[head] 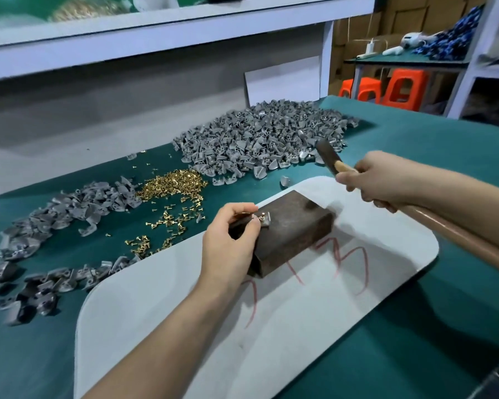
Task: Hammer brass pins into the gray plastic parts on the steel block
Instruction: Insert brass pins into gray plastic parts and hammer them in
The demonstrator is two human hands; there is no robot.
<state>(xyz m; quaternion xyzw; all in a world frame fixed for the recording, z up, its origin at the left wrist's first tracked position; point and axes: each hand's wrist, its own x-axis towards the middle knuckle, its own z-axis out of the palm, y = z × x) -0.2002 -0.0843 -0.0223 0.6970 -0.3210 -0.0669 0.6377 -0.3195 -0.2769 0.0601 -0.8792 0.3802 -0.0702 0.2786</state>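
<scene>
A rusty steel block (296, 226) is lying on a white board (285, 326) marked with red strokes, and the board is being carried by a green table (432, 145). On the far-left top corner of the block, a small gray plastic part (266, 222) is being pinched in place by the curled thumb and fingers of the left hand (231, 237). A brass pin (261, 217) is standing upright in that part, just beside the fingertips.

A hammer (326, 155) is being gripped by its wooden handle in the right hand (386, 180), the fingers being wrapped tightly round it. The dark head is being held up in the air, to the far right of the block and well apart from it, and it is blurred.

On the table beyond the board, a large heap of gray parts (265, 139) is lying at the far side. A pile of loose brass pins (172, 182) is lying to the left of the block, with a second spread of gray parts (69, 208) further left, curving toward the near edge. Orange stools (404, 87) are standing at the far right, under another table.
</scene>
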